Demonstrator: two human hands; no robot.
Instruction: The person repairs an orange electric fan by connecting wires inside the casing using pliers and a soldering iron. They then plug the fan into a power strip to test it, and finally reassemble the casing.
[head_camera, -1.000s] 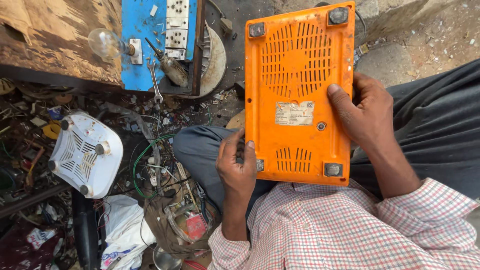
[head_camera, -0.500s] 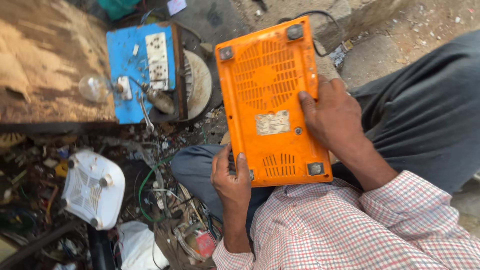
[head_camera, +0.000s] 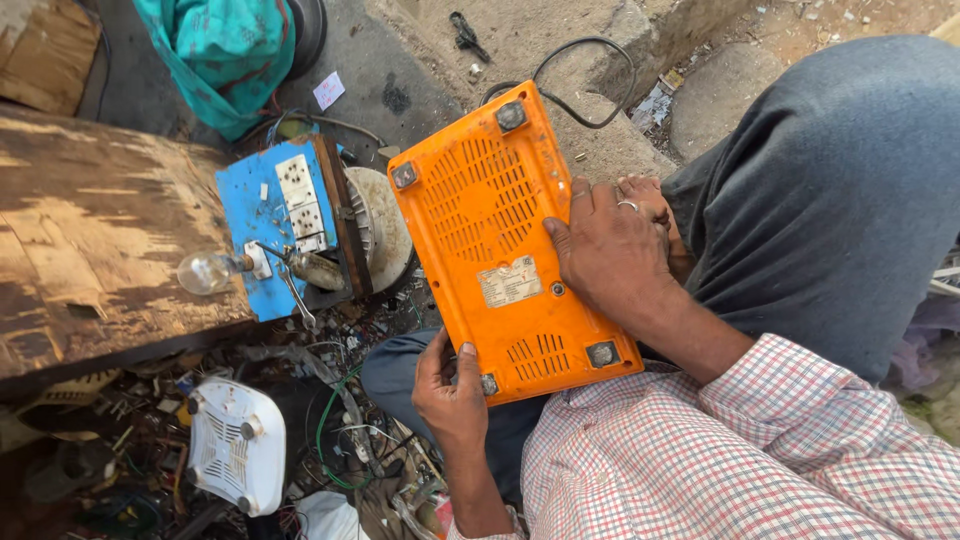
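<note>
An orange flat appliance (head_camera: 490, 210) lies bottom side up across my lap, showing vent slots, grey corner feet and a pale label. My left hand (head_camera: 450, 385) grips its near left corner, thumb on the orange face. My right hand (head_camera: 610, 250) clasps its right edge, with fingers spread over the plastic and a ring on one finger. A black cable (head_camera: 570, 90) runs from the far end onto the concrete.
A blue socket board (head_camera: 275, 225) with a bulb (head_camera: 205, 270) stands on a worn wooden board (head_camera: 90, 250) at left. A white vented cover (head_camera: 235, 445) lies among wires and scrap below. Teal cloth (head_camera: 225, 50) sits at the top.
The orange appliance has tilted so its far end leans left, and the view has swung right. My right hand slid further onto the appliance's face. My left hand keeps the same corner.
</note>
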